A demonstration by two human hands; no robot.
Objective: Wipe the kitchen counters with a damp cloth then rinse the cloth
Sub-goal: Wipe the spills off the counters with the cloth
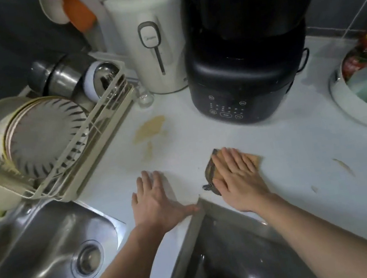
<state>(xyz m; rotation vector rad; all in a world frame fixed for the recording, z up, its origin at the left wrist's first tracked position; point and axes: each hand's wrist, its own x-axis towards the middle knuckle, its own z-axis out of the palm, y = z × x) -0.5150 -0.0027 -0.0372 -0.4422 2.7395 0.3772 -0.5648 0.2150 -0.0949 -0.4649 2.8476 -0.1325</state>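
My right hand (237, 177) lies flat, fingers together, pressing an orange-brown cloth (254, 160) with a dark patterned edge onto the white counter (287, 146). Only the cloth's left edge and right corner show past the hand. My left hand (156, 199) rests palm down on the counter, fingers spread, holding nothing, its thumb at the inner counter corner. A tan smear (149, 128) stains the counter beyond my left hand. Smaller tan marks (344, 166) lie to the right of the cloth. The steel sink (40, 257) is at the lower left.
A dish rack (96, 138) with plates and a steel flask stands left. A white kettle (153, 45) and a black appliance (247, 61) stand at the back. A small glass (146, 98) sits by the kettle. A white bowl (351, 110) of packets is at right.
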